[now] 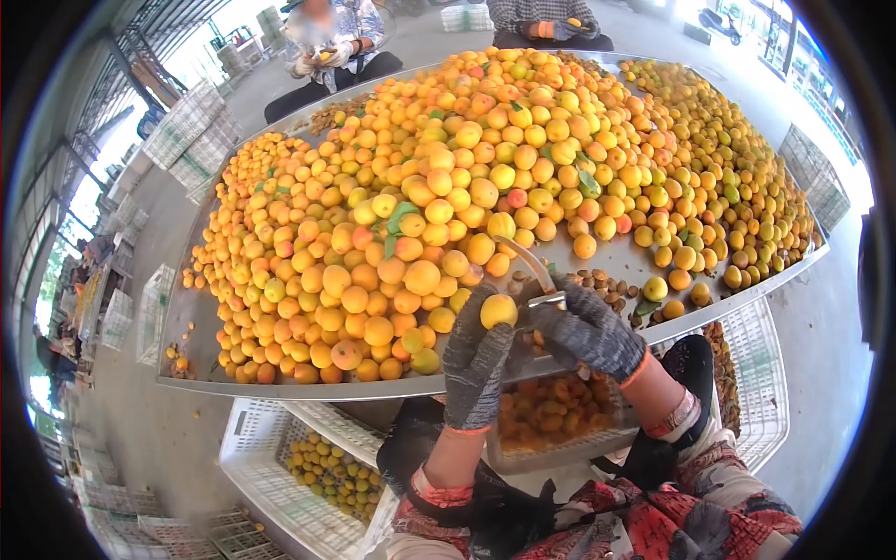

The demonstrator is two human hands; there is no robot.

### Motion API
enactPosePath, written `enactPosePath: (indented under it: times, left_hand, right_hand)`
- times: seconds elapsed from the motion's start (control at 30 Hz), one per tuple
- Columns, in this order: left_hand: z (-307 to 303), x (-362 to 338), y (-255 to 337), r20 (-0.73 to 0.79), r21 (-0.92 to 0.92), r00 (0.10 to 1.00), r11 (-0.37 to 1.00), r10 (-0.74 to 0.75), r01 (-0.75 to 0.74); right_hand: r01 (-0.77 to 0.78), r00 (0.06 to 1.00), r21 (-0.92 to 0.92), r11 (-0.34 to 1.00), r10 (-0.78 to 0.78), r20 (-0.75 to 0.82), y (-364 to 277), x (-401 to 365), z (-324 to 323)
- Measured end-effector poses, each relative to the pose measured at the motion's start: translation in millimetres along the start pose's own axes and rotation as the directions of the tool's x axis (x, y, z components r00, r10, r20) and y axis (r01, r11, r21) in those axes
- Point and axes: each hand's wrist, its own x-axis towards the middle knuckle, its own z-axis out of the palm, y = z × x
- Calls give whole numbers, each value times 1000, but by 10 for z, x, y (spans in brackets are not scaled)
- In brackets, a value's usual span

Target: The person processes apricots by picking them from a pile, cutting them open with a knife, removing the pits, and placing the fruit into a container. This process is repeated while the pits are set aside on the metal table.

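Note:
Both my hands wear grey gloves with orange cuffs and are over the near edge of a metal table [308,386]. My left hand [476,359] is closed on a yellow-orange apricot [498,311], held between thumb and fingers. Beside it, my right hand [586,327] grips a tool with a curved blade [530,261] and a metal piece at its base; its handle is hidden in the glove. A large heap of apricots [401,224] lies just beyond. Brown pits [607,287] are scattered on the metal behind my right hand.
Below the table are a white crate with greenish-yellow fruit [327,476], a crate of orange fruit pieces [555,411] and a white crate at right [756,373]. Two people [327,47] [551,23] sit across the table. Stacked crates [191,135] stand at left.

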Motion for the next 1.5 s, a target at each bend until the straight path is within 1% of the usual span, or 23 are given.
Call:
enactPosePath:
  times: [0.03, 0.07, 0.1, 0.17, 0.2, 0.23, 0.3, 0.33, 0.37, 0.43, 0.5, 0.63, 0.73, 0.83, 0.9, 1.03, 1.17, 1.23, 1.3, 1.37, 1.43, 1.47, 1.5]
  left_hand:
    - [-19, 4, 23, -3, 5, 1000, 1000, 6, -6]
    - [-37, 6, 50, 35, -101, 999, 994, -27, 31]
    - [-49, 13, 74, 79, -205, 995, 976, -56, 71]
    - [-40, 17, 92, 93, -268, 995, 962, -32, 56]
    - [-29, 20, 96, 108, -334, 994, 941, -10, 46]
    - [-22, 18, 96, 111, -329, 994, 943, -8, 45]
    - [-18, -5, 91, 54, -391, 998, 919, -36, 54]
    - [-18, 2, 101, 54, -387, 998, 921, -35, 53]
    - [-15, 11, 110, 77, -347, 997, 937, -3, 29]
    - [-16, 19, 98, 106, -310, 994, 951, 28, 6]
    - [-33, 17, 62, 114, -289, 991, 957, 70, -34]
    - [1, 4, 88, 64, -284, 997, 959, 31, -12]
    - [-23, 7, 104, 90, -256, 995, 965, -33, 55]
    - [-47, 5, 104, 82, -211, 993, 973, -81, 97]
    - [-49, 5, 153, -2, -16, 995, 995, -97, 97]
    - [-59, 1, 144, -2, 16, 995, 995, -103, 103]
    - [-39, 14, 164, 31, 117, 992, 987, -118, 114]
    - [8, 30, 146, 31, 145, 992, 983, -119, 113]
    - [68, 22, 73, -23, 36, 996, 996, -85, 86]
    - [50, 50, 54, -13, 65, 998, 996, -64, 65]
    - [21, 58, 82, -5, 98, 999, 994, -46, 46]
    - [12, 62, 124, 13, 172, 999, 985, -30, 27]
    - [9, 66, 154, 33, 243, 999, 970, -16, 7]
  right_hand:
    - [104, 994, 62, 993, -102, -35, 60, -51, -14]
    - [381, 907, -538, 752, -418, 58, 294, -49, -176]
    - [388, 904, -535, 751, -423, 62, 342, -111, -113]
    - [423, 882, -287, 859, -463, -87, 361, -252, 27]
    - [520, 806, -480, 707, -592, 2, 310, -287, 83]
    - [523, 803, -477, 706, -596, -1, 291, -302, 127]
    - [429, 865, -482, 764, -501, -26, 299, -328, 205]
    - [446, 838, -556, 701, -546, -16, 358, -320, 236]
    - [448, 837, -554, 702, -547, -18, 393, -302, 254]
    - [475, 750, -763, 438, -655, 91, 429, -274, 277]
    - [483, 759, -732, 480, -646, 77, 405, -261, 289]
    - [508, 782, -598, 620, -623, 18, 295, -238, 370]
    - [471, 809, -692, 546, -581, 92, 369, -223, 282]
    - [435, 846, -658, 615, -529, 66, 229, -260, 286]
    - [430, 856, -633, 644, -513, 61, 296, -230, 202]
    - [391, 908, -534, 750, -411, 88, 300, -234, 17]
    - [366, 923, -548, 752, -369, 111, 226, -253, -67]
    - [475, 849, -620, 624, -512, 134, 264, -236, -38]
    - [482, 827, -604, 635, -557, 74, 462, -188, 59]
    - [495, 800, -585, 643, -599, 18, 515, -168, 53]
    - [467, 859, -640, 611, -485, 164, 484, -173, -75]
    - [466, 859, -641, 610, -485, 163, 436, -177, -135]
    - [400, 909, -597, 695, -382, 164, 358, -194, -198]
